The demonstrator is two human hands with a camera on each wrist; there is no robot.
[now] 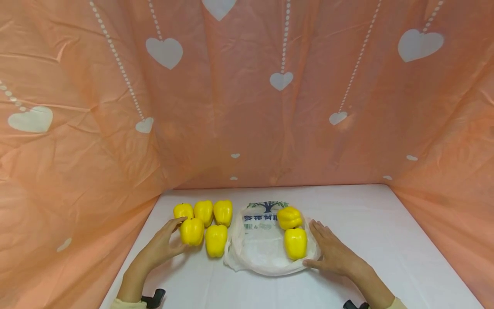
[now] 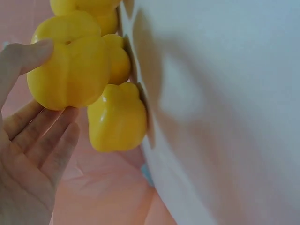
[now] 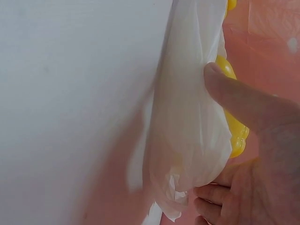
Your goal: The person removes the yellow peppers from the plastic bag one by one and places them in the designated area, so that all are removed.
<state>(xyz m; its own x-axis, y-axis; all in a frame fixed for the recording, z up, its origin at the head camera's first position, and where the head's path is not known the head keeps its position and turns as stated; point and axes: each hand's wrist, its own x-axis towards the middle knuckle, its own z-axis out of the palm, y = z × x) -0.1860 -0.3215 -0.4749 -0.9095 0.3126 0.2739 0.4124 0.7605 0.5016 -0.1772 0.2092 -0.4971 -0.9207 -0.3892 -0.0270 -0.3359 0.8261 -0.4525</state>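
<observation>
In the head view my left hand (image 1: 164,244) holds a yellow bell pepper (image 1: 192,232) between thumb and fingertips. The left wrist view shows the thumb (image 2: 37,55) on one side of this bell pepper (image 2: 70,65) and fingers at the other. Beside it, several more yellow peppers (image 1: 216,241) stand together. A white plastic bag (image 1: 262,246) lies with its rim spread into a ring, two yellow peppers (image 1: 296,243) at its right side. My right hand (image 1: 333,251) rests along the bag's right edge, fingers extended; its thumb (image 3: 229,91) touches the bag's outer wall (image 3: 187,103).
A white tabletop (image 1: 386,240) lies under everything. An orange curtain (image 1: 247,107) with white hearts stands behind and on both sides. Dark wrist mounts (image 1: 154,298) show near both forearms.
</observation>
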